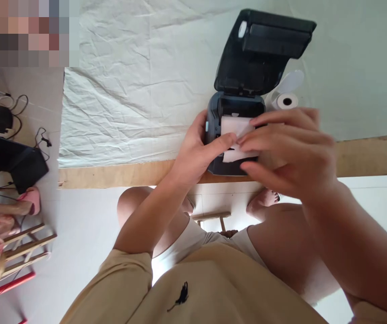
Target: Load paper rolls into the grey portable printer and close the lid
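Observation:
A small black printer (215, 164) stands at the table's front edge with its lid (250, 58) raised. White paper (235, 126) lies across its inside and hangs toward the front. My left hand (202, 150) wraps round the printer's left side, its thumb pressing on the paper. Over the right side is my right hand (291, 150), somewhat blurred, with fingers apart and fingertips at the paper's right part. Whether those fingertips pinch the paper is hard to tell. Just behind my right hand, a white paper roll (286, 101) with a dark core sits beside the printer.
A wrinkled pale cloth (139, 90) covers the table, whose wooden edge (119, 174) runs in front of me. On the floor at left are a black device (7, 155), cables, a wooden stool (28, 249) and another person's foot in a pink slipper (31, 200).

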{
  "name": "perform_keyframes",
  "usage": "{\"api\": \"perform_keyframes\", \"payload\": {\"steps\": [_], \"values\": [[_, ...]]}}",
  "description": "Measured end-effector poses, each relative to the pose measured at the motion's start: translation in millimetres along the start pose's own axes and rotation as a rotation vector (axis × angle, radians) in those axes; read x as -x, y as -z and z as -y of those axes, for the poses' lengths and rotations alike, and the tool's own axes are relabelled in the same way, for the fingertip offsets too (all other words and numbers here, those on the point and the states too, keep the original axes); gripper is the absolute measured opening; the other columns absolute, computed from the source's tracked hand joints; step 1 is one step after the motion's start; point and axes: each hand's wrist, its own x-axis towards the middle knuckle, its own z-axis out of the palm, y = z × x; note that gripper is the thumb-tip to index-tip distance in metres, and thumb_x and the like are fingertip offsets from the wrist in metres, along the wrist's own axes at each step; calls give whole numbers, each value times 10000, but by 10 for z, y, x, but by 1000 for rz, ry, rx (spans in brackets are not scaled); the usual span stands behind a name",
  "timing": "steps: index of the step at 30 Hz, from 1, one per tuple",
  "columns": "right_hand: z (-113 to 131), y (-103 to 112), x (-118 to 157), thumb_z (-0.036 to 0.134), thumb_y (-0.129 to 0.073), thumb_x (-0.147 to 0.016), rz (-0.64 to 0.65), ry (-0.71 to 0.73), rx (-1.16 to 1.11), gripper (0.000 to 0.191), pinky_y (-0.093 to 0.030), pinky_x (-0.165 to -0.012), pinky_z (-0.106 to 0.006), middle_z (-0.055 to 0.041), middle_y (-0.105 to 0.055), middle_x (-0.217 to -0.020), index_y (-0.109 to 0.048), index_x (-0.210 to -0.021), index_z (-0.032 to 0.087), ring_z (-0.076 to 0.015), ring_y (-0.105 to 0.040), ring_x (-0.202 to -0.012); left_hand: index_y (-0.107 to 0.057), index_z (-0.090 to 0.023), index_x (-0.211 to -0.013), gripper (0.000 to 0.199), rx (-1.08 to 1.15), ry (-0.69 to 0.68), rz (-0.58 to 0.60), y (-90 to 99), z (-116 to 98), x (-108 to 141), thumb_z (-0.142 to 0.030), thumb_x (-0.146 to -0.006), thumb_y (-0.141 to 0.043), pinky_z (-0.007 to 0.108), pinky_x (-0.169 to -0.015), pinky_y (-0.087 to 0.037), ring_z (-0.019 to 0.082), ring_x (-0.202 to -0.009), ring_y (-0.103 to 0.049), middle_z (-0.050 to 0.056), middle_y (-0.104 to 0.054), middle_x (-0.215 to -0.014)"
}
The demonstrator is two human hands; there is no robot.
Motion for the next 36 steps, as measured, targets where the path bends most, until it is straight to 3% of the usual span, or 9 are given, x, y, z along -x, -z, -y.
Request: {"api": "perform_keyframes", "payload": {"steps": [4,7,9,11,14,18,23,27,36], "values": [[-105,111,-122,359,-655,-1059,-149,-155,157,183,-661,-995,-539,-14,-846,-1148,-796,-1175,359,-300,-819,-1138,-769,-306,-1322,487,-11,-19,-85,-50,9,30,-316,-876,-963,380,-1136,-695,325,-1438,-804,12,-845,-1231],[-186,168,-267,392,-643,-1026,-27,-207,203,532,-630,-1166,-580,-107,-709,-1573,-684,-1543,277,-388,-663,-1542,-749,-324,-1413,609,-12,-4,-54,-39,10,40,-297,-844,-966,415,-1146,-701,348,-1470,-793,15,-840,-1260],[-176,185,-318,378,-607,-1060,52,-231,168,576,-584,-1268,-597,-115,-620,-1686,-593,-1630,300,-383,-597,-1640,-762,-307,-1388,644,-6,-3,-35,-12,4,35,-292,-789,-998,428,-1157,-696,375,-1465,-791,34,-837,-1256],[-108,182,-294,377,-586,-1107,4,-261,155,446,-588,-1260,-583,-81,-678,-1603,-631,-1550,364,-351,-674,-1562,-772,-304,-1349,662,-24,-7,-12,16,2,21,-297,-739,-1030,427,-1145,-698,389,-1440,-796,38,-838,-1239],[40,128,-144,352,-656,-1085,-152,-254,106,111,-662,-925,-469,-4,-794,-1100,-706,-1182,371,-264,-811,-1054,-768,-321,-1313,638,-40,-34,7,41,18,2,-311,-733,-1033,414,-1141,-691,371,-1424,-794,22,-840,-1247],[113,-18,48,303,-763,-1007,-157,-452,-135,245,-410,-516,-323,60,-556,-706,-533,-923,303,-142,-496,-565,-760,-296,-1295,616,22,-68,35,64,53,-21,-344,-756,-1053,426,-1177,-673,372,-1456,-777,54,-835,-1324],[-58,-76,63,542,-871,-981,38,-687,-370,605,-322,-488,-295,60,-390,-670,-362,-805,268,-98,-344,-553,-773,-286,-1170,528,-31,-53,138,138,64,-71,-576,-822,-1043,399,-1022,-704,355,-1305,-828,42,-843,-1147],[-153,-48,62,613,-922,-939,112,-742,-416,679,-359,-559,-307,44,-344,-704,-355,-804,265,-113,-327,-624,-776,-298,-1190,507,-62,-90,161,109,55,-36,-666,-897,-963,410,-979,-690,331,-1202,-839,16,-809,-1100],[-183,-69,126,597,-868,-974,94,-720,-504,618,-338,-574,-326,50,-437,-707,-362,-827,274,-119,-404,-613,-796,-289,-1223,316,98,-84,113,-22,43,-44,-542,-1138,-628,474,-1278,-659,334,-1662,-660,29,-854,-1363]]}}
